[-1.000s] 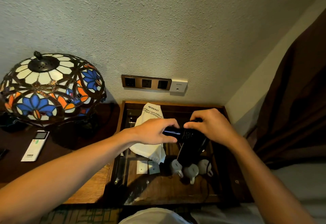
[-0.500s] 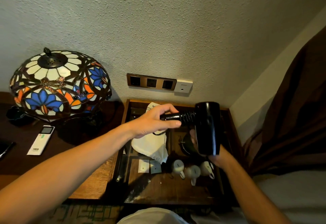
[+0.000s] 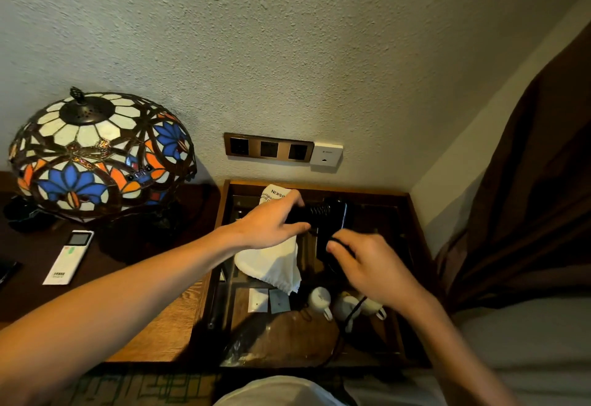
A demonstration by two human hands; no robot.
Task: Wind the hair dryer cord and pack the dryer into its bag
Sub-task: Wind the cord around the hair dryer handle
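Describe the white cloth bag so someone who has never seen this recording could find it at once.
Start at the stained-glass lamp on the left and move right to the recessed wooden tray under the wall sockets. The white bag lies in the tray's left half, partly under the left hand. It is the only soft, crumpled thing there, with black print at its top, unlike the small white cups nearer the camera.

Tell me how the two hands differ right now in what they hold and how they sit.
The left hand reaches in from the left and grips the dryer's ribbed end where the cord leaves it; the right hand sits nearer the camera, fingers curled around the black cord. The left hand lies over the white bag; the right hand hangs above the small white cups. Both are bare and busy over the wooden tray.
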